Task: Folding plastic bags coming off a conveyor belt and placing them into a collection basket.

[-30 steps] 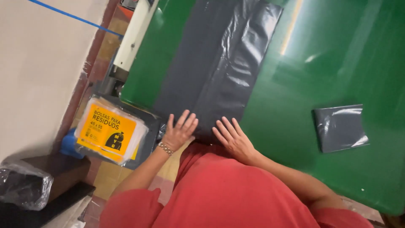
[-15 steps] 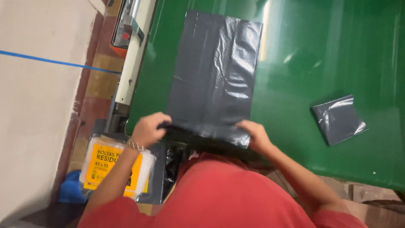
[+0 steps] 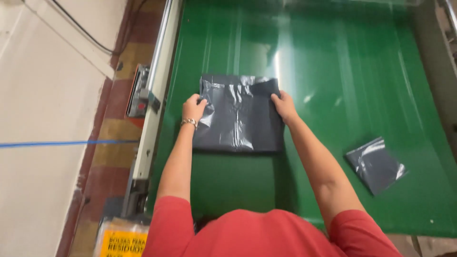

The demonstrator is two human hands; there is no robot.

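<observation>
A dark grey plastic bag [image 3: 240, 119] lies folded over on the green table [image 3: 333, 71]. My left hand [image 3: 194, 107] grips its upper left corner, fingers curled over the edge. My right hand [image 3: 284, 105] pinches the upper right corner. The folded edge lies toward me and the loose edges lie at the far side, under my fingers. Both forearms reach out from red sleeves.
A small, folded grey bag [image 3: 377, 165] rests on the table to the right. A metal rail [image 3: 154, 95] runs along the table's left edge, with a floor of red and yellow tiles beyond it. A yellow-labelled pack [image 3: 121, 240] sits at the lower left.
The long bag was lying flat; my hands lifted its near edge and carried it away from me, folding the bag in half. The camera view has swung upright.
</observation>
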